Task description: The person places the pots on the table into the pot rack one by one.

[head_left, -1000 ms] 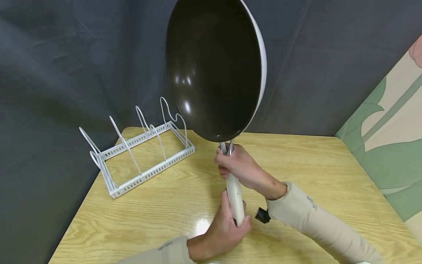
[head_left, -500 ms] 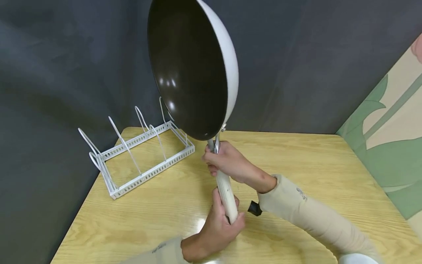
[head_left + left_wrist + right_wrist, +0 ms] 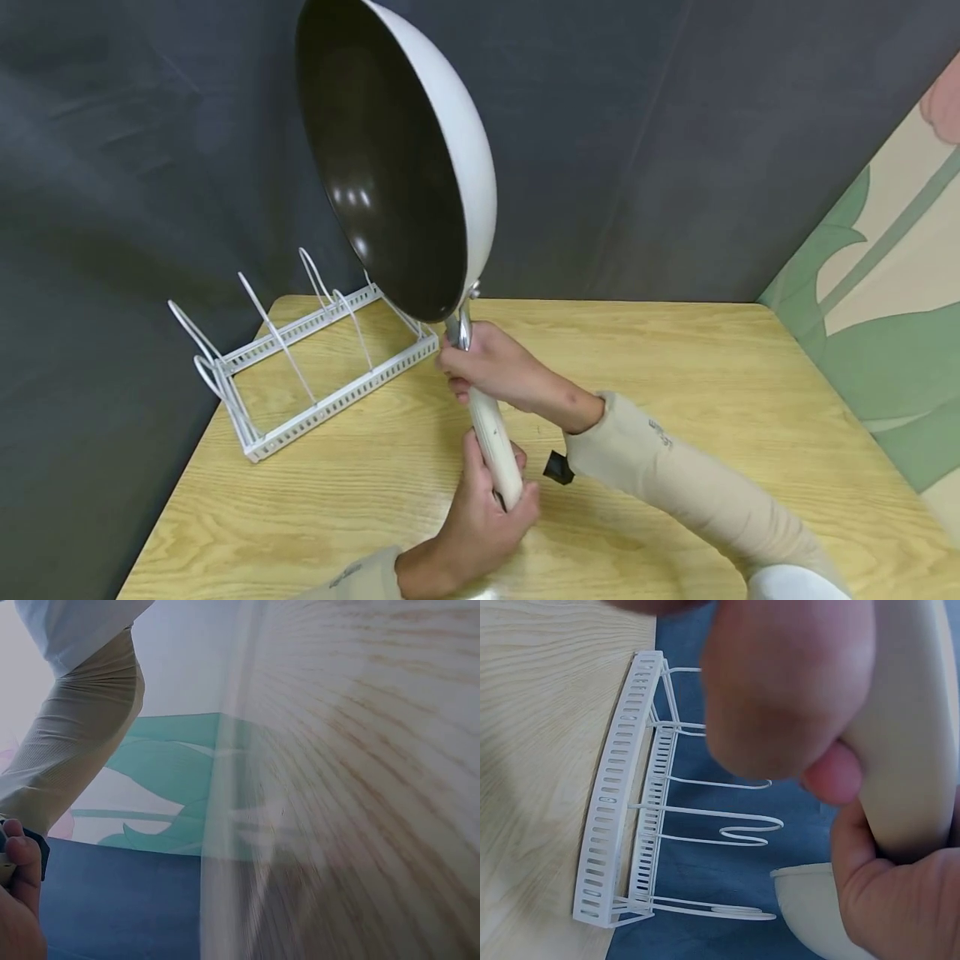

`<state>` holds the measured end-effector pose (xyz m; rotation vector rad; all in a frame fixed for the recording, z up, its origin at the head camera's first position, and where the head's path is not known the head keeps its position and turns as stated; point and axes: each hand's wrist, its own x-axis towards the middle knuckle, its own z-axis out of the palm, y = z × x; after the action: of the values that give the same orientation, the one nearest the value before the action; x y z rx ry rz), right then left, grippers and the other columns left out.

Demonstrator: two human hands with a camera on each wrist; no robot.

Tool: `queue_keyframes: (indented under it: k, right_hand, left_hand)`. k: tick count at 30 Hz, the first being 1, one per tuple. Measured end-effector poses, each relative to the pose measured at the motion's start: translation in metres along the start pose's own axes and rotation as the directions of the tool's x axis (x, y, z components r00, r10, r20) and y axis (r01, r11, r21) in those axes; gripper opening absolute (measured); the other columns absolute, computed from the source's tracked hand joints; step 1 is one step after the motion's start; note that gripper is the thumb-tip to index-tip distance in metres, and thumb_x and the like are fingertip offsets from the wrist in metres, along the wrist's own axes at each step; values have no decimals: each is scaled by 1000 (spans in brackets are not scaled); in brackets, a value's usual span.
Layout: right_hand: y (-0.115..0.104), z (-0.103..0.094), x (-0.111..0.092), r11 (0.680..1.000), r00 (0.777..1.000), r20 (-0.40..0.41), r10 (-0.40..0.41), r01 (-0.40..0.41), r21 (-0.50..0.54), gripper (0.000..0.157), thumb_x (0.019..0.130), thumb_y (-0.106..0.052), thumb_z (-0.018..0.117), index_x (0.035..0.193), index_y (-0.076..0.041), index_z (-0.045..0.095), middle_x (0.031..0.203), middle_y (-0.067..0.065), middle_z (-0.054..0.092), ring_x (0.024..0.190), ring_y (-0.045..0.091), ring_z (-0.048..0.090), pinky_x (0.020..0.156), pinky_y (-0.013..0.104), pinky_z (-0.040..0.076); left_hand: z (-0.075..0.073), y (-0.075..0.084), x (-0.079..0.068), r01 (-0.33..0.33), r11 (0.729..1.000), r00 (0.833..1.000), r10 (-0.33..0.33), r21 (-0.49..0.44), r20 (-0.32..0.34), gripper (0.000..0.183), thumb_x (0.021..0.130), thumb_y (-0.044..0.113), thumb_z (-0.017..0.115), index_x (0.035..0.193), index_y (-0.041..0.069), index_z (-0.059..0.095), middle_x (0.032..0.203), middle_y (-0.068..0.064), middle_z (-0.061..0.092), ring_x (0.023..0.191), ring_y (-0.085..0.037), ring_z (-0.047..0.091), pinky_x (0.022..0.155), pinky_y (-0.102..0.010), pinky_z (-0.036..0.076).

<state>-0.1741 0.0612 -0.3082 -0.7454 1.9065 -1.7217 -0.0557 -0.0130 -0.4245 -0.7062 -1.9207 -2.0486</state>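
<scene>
A large wok, dark inside and white outside, is held up with its bowl above the cream handle. In the head view, my right hand grips the handle near the bowl, at the metal fork. Lower down, my left hand holds the handle's end, thumb on the near side. The bowl's top is cut off by the frame. In the right wrist view, part of the wok's white bowl shows below the hands. Only some fingers appear at the left wrist view's edge.
A white wire rack with several upright loops stands on the left of the wooden table. The wok's bowl overlaps its far right corner in view. A dark curtain hangs behind, and a leaf-patterned panel lies to the right.
The wok and both hands have moved left across the head view. The bowl has turned, so more of its white outside shows. Both hands have kept their hold on the handle.
</scene>
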Motion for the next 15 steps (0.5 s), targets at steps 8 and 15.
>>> queue_keyframes:
  k: [8,15]
  right_hand:
    - [-5,6,10,1000,999,32,-5,5,-17,20,94,-4,50,75,-4,50,63,6,48,57,17,49,57,28,49]
    - [-5,10,17,999,999,40,24,-23,-30,19,94,-5,47,75,-4,51,63,6,50,57,15,50,57,27,50]
  left_hand:
    - [-10,6,0,14,998,1000,-14,-62,-11,51,84,-14,64,121,-6,30,102,-11,47,82,-14,51,59,-29,56]
    - [-14,10,0,0,994,1000,-1,-105,-9,52,83,-16,62,122,-3,30,101,-13,45,79,-10,52,54,-29,57]
